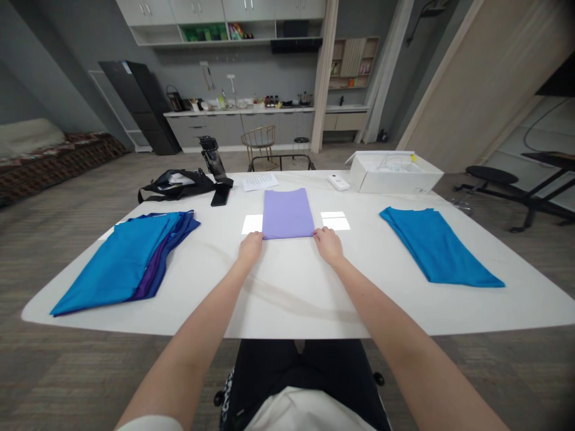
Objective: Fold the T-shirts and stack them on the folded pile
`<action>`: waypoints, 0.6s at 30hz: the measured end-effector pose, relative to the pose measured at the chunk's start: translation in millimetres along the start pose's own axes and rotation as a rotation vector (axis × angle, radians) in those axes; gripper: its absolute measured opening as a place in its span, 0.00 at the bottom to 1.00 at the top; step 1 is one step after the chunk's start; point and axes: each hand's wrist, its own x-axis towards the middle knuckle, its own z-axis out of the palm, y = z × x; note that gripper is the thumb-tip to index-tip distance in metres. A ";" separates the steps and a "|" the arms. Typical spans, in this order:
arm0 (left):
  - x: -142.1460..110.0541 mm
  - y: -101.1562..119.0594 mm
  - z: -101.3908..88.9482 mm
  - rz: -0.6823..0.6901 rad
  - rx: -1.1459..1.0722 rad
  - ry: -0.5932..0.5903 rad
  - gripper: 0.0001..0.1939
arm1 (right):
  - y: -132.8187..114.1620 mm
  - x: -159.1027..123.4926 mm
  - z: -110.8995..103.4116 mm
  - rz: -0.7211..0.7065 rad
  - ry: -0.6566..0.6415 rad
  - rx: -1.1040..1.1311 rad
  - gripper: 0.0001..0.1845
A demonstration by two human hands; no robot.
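Two open hands grip nothing: the left hand (pixel 250 248) and right hand (pixel 327 244) rest on the near edge of a flat folded purple cloth shirt (pixel 287 214) at twelve o'clock on the white table (pixel 296 293).

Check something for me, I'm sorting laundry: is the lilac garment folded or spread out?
Folded: the lilac garment forms a flat rectangle with straight edges, the left hand and right hand at its near edge.

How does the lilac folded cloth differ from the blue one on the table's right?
The lilac cloth is pale and squared; the blue cloth is vivid and lies slanted. The left hand and right hand touch the lilac cloth, not the blue cloth. Both lie flat on the white table.
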 end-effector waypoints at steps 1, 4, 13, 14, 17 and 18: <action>-0.3 5.0 -0.6 -0.015 0.008 0.012 0.19 | -1.2 0.2 -0.6 0.014 -0.009 0.007 0.19; -3.7 17.9 -6.0 -0.031 0.031 0.031 0.18 | -3.2 -3.5 -4.2 0.015 -0.038 0.026 0.18; -86.6 26.9 -21.7 0.086 0.059 0.050 0.13 | 17.1 -86.8 -22.6 -0.132 -0.034 0.138 0.13; -101.1 28.4 -20.1 0.103 0.045 0.063 0.13 | 21.8 -99.8 -23.2 -0.154 -0.023 0.184 0.13; -140.8 34.0 -14.1 0.135 -0.040 0.098 0.12 | 34.9 -136.8 -23.8 -0.186 0.003 0.315 0.11; -151.2 35.4 -12.3 0.144 -0.076 0.105 0.11 | 38.3 -147.8 -24.0 -0.186 0.010 0.341 0.11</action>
